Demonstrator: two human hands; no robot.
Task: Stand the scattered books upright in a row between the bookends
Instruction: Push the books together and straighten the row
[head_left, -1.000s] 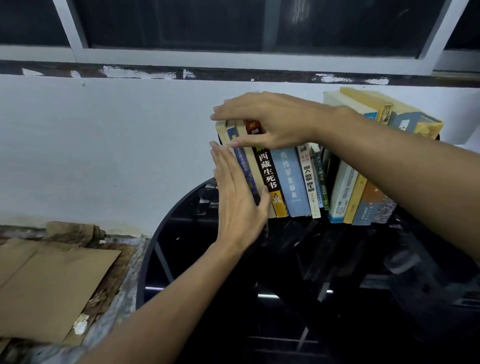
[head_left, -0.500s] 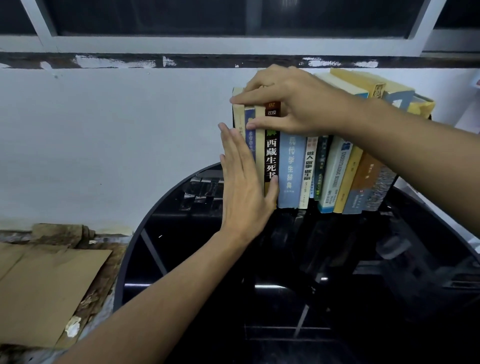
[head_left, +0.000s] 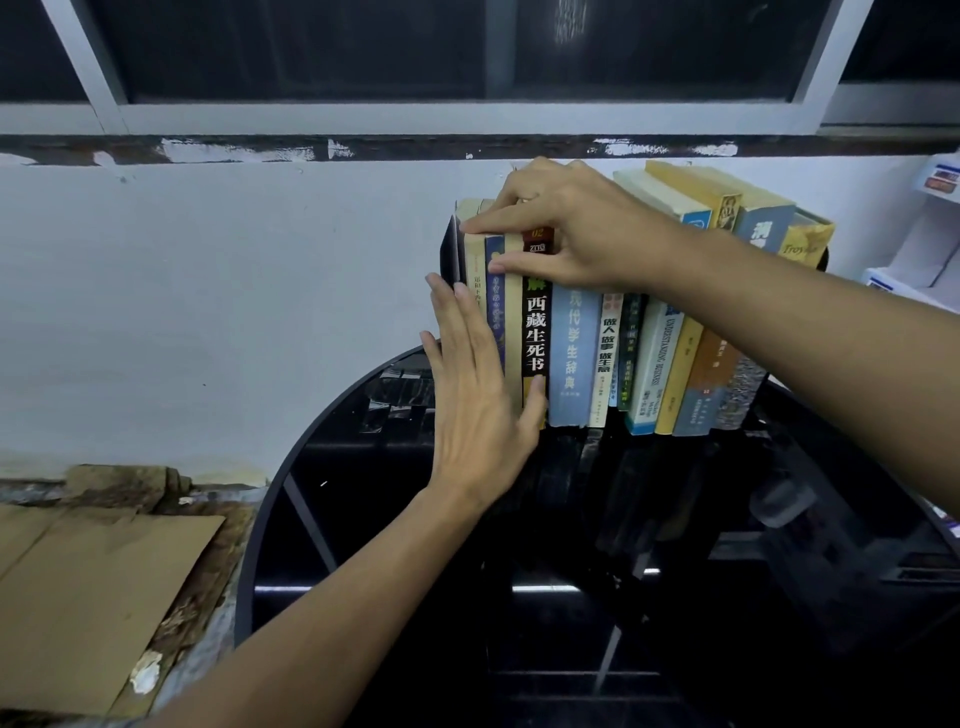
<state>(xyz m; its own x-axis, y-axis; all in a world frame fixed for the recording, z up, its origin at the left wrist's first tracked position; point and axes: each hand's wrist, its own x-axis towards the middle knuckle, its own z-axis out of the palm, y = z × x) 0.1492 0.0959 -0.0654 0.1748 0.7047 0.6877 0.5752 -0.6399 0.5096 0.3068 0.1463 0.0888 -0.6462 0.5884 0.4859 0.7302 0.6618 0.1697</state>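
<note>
One black desk (head_left: 363, 499) noted, books (head_left: 574, 353) in an upright row at its back. Pressed left hand (head_left: 478, 415) flat, fingers (head_left: 457, 332) straight, on the leftmost spines; gripped their tops with right hand (head_left: 582, 234), fingers curled, beside the bookend (head_left: 448, 254).

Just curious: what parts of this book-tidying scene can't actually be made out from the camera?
From the head view:
- Books: upper spines at the left end covered by the right hand, lower ones by the left hand.
- Right end of the row: the books block any bookend there.
- White boxes: cut off by the right edge.
- Small print on thin spines: too small.
</note>
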